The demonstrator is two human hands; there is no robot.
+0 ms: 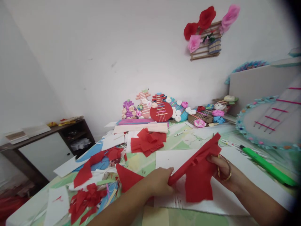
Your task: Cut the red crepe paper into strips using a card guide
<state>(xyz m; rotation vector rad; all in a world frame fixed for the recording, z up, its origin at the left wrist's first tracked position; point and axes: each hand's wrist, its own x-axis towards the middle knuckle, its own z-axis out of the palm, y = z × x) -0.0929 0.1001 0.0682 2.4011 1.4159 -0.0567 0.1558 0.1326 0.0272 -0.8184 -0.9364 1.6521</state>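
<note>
A piece of red crepe paper [199, 185] with a folded, crumpled upper strip is held up at a slant between my two hands. My left hand [160, 182] pinches the strip's lower left end. Around the paper's right side my right hand [221, 171], with a bangle [227, 171] at the wrist, is closed, its fingertips partly hidden by the paper. A thin dark tip pokes out above the paper's top edge; what it belongs to is hidden. Beneath lies a white board [164, 158] with red marks on it. A flat red piece [128, 179] rests beside my left forearm.
Red scraps [86, 201] and a red stack [148, 142] litter the left and back. Decorated lute-shaped crafts [162, 110] lean along the wall. At the right lie a green utility knife [268, 166], several pens and a large pale lute craft [270, 116].
</note>
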